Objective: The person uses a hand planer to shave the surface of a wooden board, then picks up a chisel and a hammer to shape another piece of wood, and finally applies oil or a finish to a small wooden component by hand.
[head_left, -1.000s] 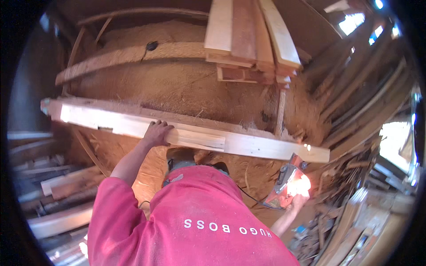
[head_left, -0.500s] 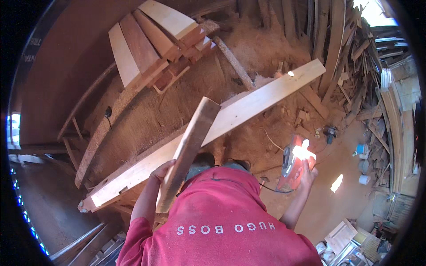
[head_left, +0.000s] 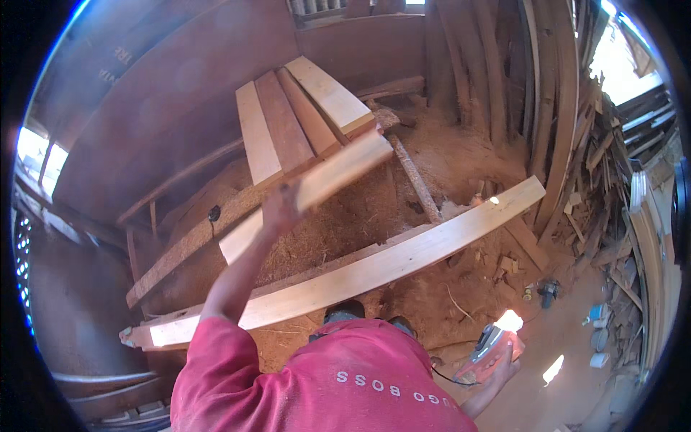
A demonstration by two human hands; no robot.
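The shirt (head_left: 338, 381) is pinkish red with white lettering across it. Above the shirt, the long plank (head_left: 374, 270) is pale cream yellow, and the shorter board (head_left: 317, 191) is the same pale wood. Right of the shirt, the power tool (head_left: 489, 349) is orange-red. The sawdust floor (head_left: 461, 165) is reddish brown.

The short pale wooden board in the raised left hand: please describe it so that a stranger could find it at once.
Start at the long pale wooden plank crossing the sawdust floor. Above it, the left hand holds up the short pale wooden board. Unlike the stacked boards behind, it is lifted in the air, slanting up to the right.
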